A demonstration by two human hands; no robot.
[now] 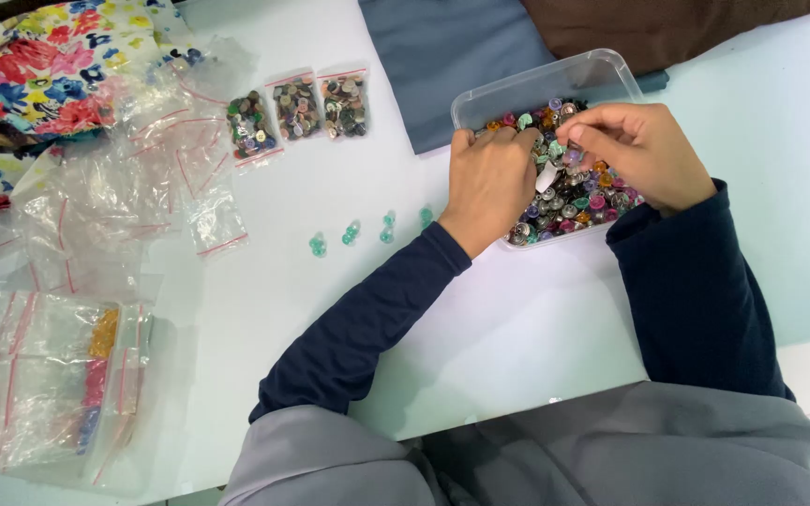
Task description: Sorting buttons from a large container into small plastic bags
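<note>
Both hands in the clear tub (pixel 602 70) of mixed coloured buttons (pixel 569 201): left hand (pixel 491 178) loosely curled over them, right hand (pixel 644 150) pinching one; four green buttons (pixel 367 232) left of tub.

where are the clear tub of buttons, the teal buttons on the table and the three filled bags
clear tub (pixel 602 70), head view, far rim
teal buttons (pixel 351 232), head view, second in row
filled bags (pixel 296 109), head view, middle bag

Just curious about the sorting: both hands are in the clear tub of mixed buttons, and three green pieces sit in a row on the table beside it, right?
Not quite: the head view shows four green pieces in that row, not three. Both the left hand and right hand are indeed in the clear tub.
</note>
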